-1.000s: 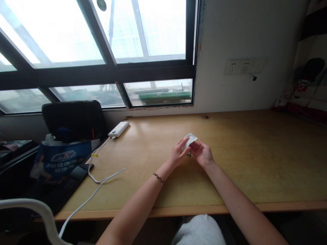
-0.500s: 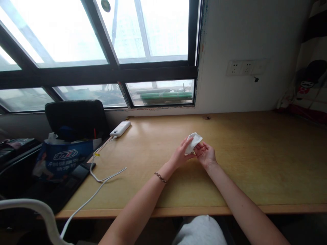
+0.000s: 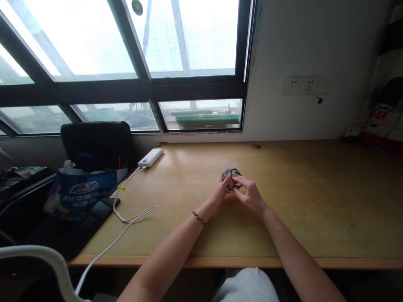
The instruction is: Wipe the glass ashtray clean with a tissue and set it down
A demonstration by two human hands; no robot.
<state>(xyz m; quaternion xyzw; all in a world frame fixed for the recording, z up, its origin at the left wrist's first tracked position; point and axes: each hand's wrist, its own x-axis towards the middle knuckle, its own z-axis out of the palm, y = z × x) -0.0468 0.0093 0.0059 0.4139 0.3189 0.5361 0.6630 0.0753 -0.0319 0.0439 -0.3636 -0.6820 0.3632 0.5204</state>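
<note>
Since half a second ago, the white side of the small packet [image 3: 231, 175] has turned away, and a darker, partly clear face with a dark ring shape now shows toward me. Both hands have also dropped a little closer to the desk [image 3: 315, 201].

My left hand [image 3: 220, 193] and my right hand [image 3: 248, 195] are together over the middle of the desk, fingertips meeting on the packet. I pinch it from both sides, the left thumb and fingers on its left edge and the right fingers on its right and lower edge. It sits just above the wood, between my 2 hands; whether it touches the surface I cannot tell, since it is small and my fingers cover its lower part. What is inside looks like a dark loop, perhaps a cord or band, but the view is too coarse to be sure.

A braided bracelet [image 3: 198, 218] is on my left wrist. Well to the left, a white power bank [image 3: 150, 158] lies near the window with a white cable [image 3: 126, 218] trailing off the desk edge. A blue printed bag [image 3: 78, 193] stands beside the desk, in front of a black chair back [image 3: 96, 142].
</note>
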